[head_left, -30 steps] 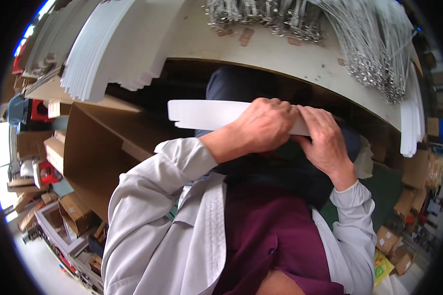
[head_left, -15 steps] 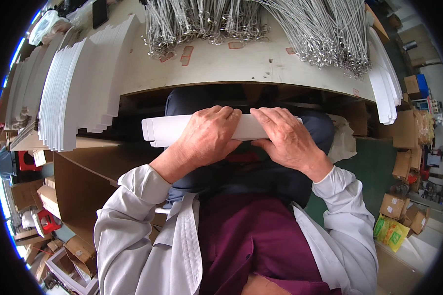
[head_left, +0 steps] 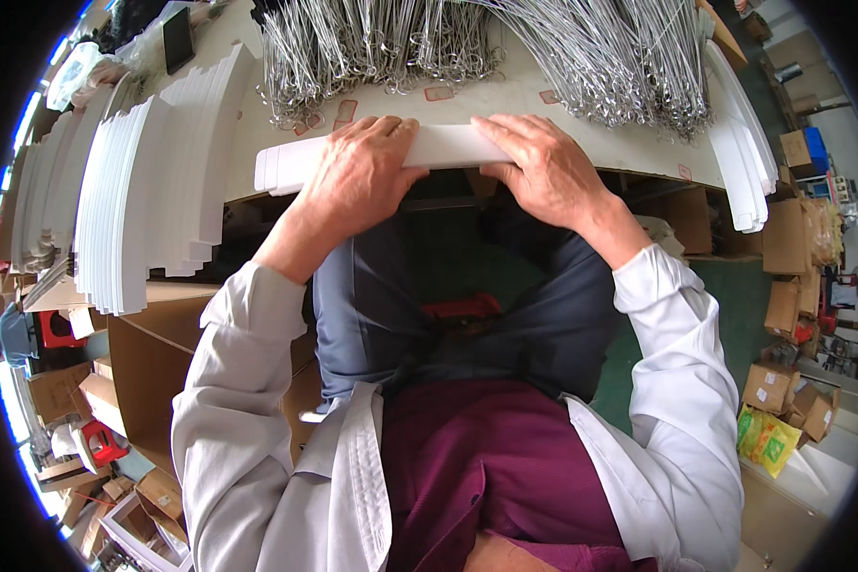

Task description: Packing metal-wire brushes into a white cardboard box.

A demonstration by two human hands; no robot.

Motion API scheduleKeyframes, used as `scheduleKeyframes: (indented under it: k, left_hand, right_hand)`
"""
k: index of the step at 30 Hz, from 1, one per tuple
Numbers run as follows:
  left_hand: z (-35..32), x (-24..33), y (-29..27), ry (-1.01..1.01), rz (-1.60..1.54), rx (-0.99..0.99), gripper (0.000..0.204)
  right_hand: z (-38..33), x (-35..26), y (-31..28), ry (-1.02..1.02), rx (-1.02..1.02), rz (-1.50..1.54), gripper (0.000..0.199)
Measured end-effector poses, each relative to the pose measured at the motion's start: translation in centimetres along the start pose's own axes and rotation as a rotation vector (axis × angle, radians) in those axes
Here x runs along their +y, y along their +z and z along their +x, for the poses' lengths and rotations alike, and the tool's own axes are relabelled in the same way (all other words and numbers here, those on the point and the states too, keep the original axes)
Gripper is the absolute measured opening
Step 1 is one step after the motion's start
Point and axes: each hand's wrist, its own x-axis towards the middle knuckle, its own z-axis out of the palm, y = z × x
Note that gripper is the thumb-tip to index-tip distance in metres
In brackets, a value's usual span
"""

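Beyond the dark trousers (head_left: 353, 315), the left hand (head_left: 362, 176) at eleven o'clock and the right hand (head_left: 547, 172) at one grip a slim white carton (head_left: 448, 146), fingers half-curled over it, thumbs on the near side. It runs crosswise at twelve, over the edge of the pale table (head_left: 248, 129). White flat strips (head_left: 114, 210) stand at ten; looped-end metal wires (head_left: 381, 48) lie farthest, at twelve.
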Motion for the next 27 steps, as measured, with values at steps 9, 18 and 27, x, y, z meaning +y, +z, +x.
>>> scheduleKeyframes:
  k: [9, 18, 27]
  left_hand:
    - [1.7, -2.3, 4.9, -0.085, 0.053, 0.226, 0.047]
    - [-0.4, -0.6, 5.6, -0.051, 0.061, 0.220, 0.073]
    - [-3.9, -3.6, 5.4, -0.150, 0.248, 0.167, 0.081]
  right_hand:
    - [1.9, 2.9, 3.1, -0.013, 0.082, 0.049, 0.049]
    - [-0.4, 0.6, 4.4, 0.003, -0.067, -0.171, 0.089]
    - [-0.3, 0.6, 4.9, 0.053, -0.045, -0.222, 0.092]
